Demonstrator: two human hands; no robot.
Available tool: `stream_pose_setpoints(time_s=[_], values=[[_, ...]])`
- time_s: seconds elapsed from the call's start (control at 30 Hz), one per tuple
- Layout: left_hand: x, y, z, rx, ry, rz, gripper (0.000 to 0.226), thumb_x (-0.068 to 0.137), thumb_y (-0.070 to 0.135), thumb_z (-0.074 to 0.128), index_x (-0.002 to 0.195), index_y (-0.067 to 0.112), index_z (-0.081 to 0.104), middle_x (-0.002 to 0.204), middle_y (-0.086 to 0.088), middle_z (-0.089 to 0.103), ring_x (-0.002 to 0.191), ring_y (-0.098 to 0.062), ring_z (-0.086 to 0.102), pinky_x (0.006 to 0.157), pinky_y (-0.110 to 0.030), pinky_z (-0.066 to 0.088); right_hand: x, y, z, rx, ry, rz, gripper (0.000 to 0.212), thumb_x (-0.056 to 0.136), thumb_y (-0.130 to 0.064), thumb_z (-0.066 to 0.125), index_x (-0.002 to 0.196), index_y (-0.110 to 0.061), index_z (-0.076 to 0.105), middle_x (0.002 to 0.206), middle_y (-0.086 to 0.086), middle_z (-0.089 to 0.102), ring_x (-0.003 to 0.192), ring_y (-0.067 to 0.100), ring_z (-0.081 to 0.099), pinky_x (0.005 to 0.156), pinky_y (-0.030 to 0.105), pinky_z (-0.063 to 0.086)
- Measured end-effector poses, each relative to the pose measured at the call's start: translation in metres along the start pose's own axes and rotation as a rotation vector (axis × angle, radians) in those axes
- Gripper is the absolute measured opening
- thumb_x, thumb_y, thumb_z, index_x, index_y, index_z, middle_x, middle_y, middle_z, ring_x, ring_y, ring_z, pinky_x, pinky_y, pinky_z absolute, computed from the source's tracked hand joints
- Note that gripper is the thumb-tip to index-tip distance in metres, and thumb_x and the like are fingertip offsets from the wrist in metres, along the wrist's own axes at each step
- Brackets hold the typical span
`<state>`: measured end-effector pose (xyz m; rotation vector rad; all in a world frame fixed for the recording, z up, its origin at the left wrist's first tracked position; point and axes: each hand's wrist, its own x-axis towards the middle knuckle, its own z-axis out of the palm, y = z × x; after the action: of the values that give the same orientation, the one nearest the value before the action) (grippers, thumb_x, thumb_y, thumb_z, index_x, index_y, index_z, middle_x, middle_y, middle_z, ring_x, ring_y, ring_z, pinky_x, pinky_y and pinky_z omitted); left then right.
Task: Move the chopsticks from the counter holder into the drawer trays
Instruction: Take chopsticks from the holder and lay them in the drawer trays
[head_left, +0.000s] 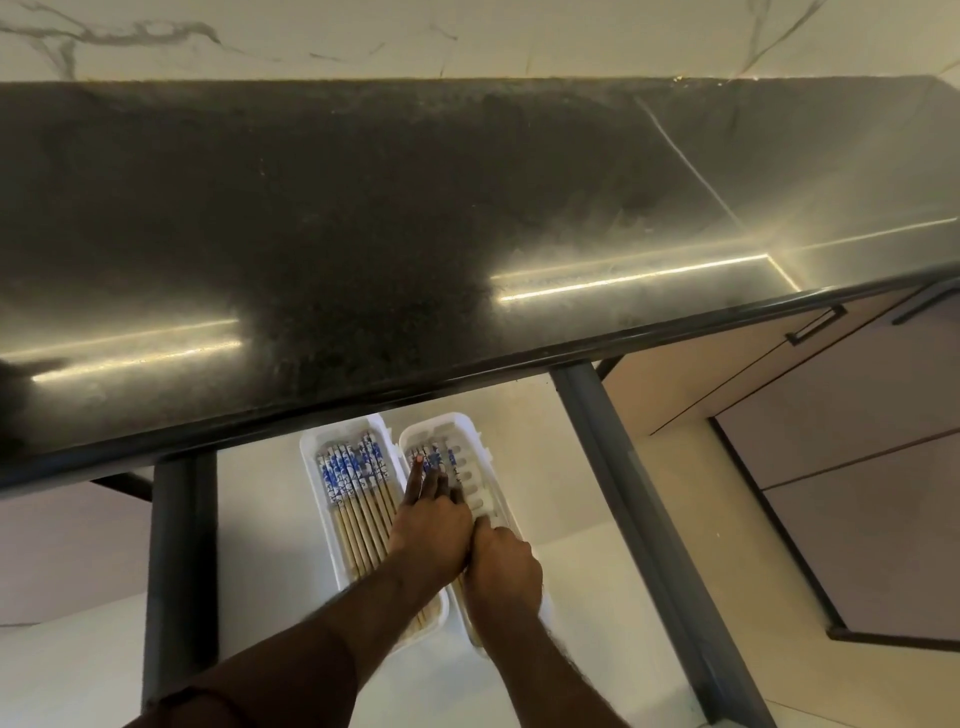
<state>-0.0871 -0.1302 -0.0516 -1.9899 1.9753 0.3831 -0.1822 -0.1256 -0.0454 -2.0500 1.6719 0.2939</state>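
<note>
Two white slotted trays lie side by side in the open drawer (260, 545). The left tray (311, 467) holds a row of several wooden chopsticks (358, 488) with blue-and-white patterned tops. The right tray (467, 426) holds a few of the same chopsticks (434, 457) along its left side. My left hand (431, 525) reaches across into the right tray, its fingers stretched flat over the patterned tops. My right hand (504, 569) sits right beside it over the thin ends, fingers curled down onto them. No counter holder is in view.
The black stone counter (363, 234) overhangs the back of the drawer and hides the trays' far ends. Grey drawer sides stand at the left (179, 561) and right (623, 493). Beige cabinet fronts with a dark handle (815, 325) are at the right.
</note>
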Motion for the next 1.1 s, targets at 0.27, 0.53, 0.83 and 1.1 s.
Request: stream_pose_setpoints(time_s=[0.27, 0.53, 0.83, 1.1], values=[[-0.005, -0.004, 0.0, -0.011, 0.044, 0.032, 0.052, 0.097, 0.039, 0.046, 0.141, 0.011, 0.043, 0.156, -0.016, 0.03, 0.148, -0.035, 0.007, 0.117, -0.055, -0.012, -0.012, -0.003, -0.015, 0.035, -0.049, 0.041, 0.03, 0.1, -0.029, 0.046, 0.127, -0.02, 0.055, 0.127, 0.003, 0.061, 0.114, 0.023, 0.06, 0.098, 0.033, 0.046], [-0.047, 0.0, -0.042, -0.033, 0.147, 0.063, 0.056, 0.099, 0.043, 0.04, 0.147, 0.014, 0.033, 0.157, -0.014, 0.028, 0.148, -0.036, 0.012, 0.114, -0.055, -0.01, -0.058, -0.011, -0.064, 0.056, 0.091, 0.009, 0.032, 0.097, -0.037, 0.052, 0.124, -0.021, 0.054, 0.119, 0.003, 0.065, 0.101, 0.022, 0.065, 0.088, 0.032, 0.051], [-0.154, 0.0, -0.122, -0.247, 0.396, -0.006, 0.06, 0.097, 0.041, 0.048, 0.15, 0.025, 0.025, 0.16, -0.001, 0.022, 0.148, -0.025, 0.016, 0.116, -0.05, -0.008, -0.169, -0.032, -0.13, 0.156, 0.382, -0.099, 0.041, 0.095, -0.032, 0.054, 0.134, -0.02, 0.051, 0.129, 0.004, 0.062, 0.114, 0.023, 0.06, 0.096, 0.034, 0.048], [-0.273, -0.034, -0.196, -0.43, 0.803, 0.063, 0.05, 0.101, 0.02, 0.04, 0.149, 0.015, 0.03, 0.157, -0.007, 0.03, 0.146, -0.022, 0.024, 0.118, -0.038, 0.008, -0.275, -0.087, -0.19, 0.329, 0.732, -0.224, 0.038, 0.091, -0.015, 0.061, 0.128, -0.022, 0.057, 0.118, 0.004, 0.069, 0.106, 0.021, 0.064, 0.088, 0.035, 0.054]])
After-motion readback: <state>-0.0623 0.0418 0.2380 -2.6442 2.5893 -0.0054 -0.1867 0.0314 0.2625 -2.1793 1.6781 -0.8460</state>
